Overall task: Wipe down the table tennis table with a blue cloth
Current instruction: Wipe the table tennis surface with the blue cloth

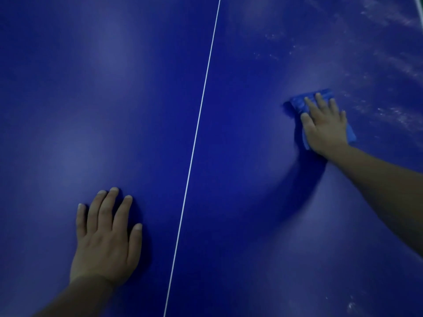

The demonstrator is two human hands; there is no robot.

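The dark blue table tennis table (pixel 240 156) fills the whole view, with a thin white centre line (pixel 198 115) running from top to bottom. My right hand (pixel 325 126) lies flat with straight fingers on a folded blue cloth (pixel 299 102), pressing it onto the right half of the table. The cloth sticks out beyond the fingertips and at the heel of the hand. My left hand (pixel 106 236) rests palm down with spread fingers on the left half, just left of the centre line, holding nothing.
Whitish dusty smears (pixel 389 115) cover the table surface to the right of the cloth and up toward the top right corner. A few pale specks (pixel 351 307) show at the bottom right. A white edge line (pixel 418 5) shows at the top right.
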